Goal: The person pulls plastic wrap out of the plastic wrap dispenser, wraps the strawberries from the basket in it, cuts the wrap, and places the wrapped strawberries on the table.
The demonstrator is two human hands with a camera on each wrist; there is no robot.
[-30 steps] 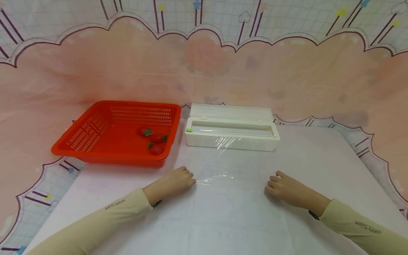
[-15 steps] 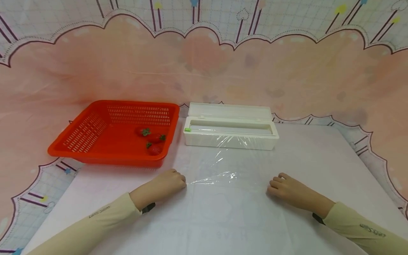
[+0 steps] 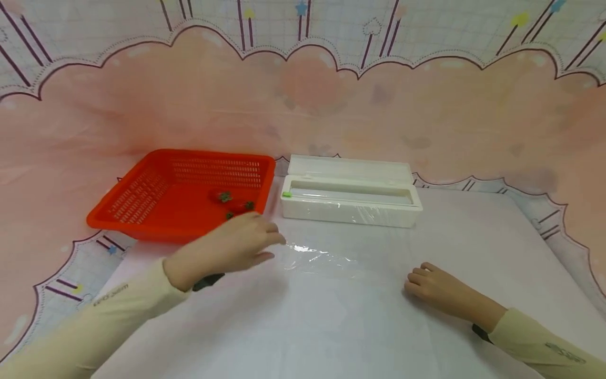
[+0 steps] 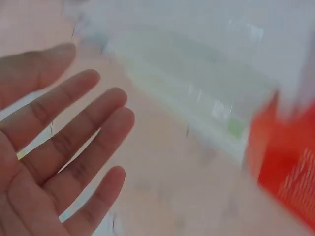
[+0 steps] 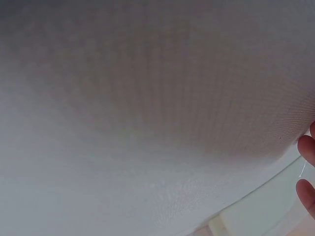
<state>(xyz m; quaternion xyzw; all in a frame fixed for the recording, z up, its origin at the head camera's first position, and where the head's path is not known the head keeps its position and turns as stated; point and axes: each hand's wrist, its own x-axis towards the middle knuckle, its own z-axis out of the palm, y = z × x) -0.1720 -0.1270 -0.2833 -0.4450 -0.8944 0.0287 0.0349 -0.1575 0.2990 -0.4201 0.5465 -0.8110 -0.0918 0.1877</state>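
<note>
My left hand (image 3: 236, 243) is raised over the front right corner of the red basket, thumb and fingers apart with nothing between them. The left wrist view shows its spread fingers (image 4: 81, 147). Clear plastic wrap (image 3: 307, 252) runs forward from the white dispenser box (image 3: 350, 213) onto the table, its near left part wrinkled and glinting. Low on the table, my right hand (image 3: 437, 289) has its fingers curled down at the wrap's right edge and pinches it. In the right wrist view only a few fingertips (image 5: 306, 194) of that hand show.
The red basket (image 3: 165, 231) stands at the back left with several strawberries (image 3: 222, 196) inside, partly behind my left hand. The box's lid (image 3: 350, 167) is up, and a green slider (image 3: 286, 194) sits at its left end. A patterned cloth (image 3: 331, 116) hangs behind the white table (image 3: 341, 326).
My left hand held the wrap's left corner and drew it leftward; now it has let go, lifted up and opened. The wrap's wrinkled glints shifted toward the box. The right hand stays nearly still.
</note>
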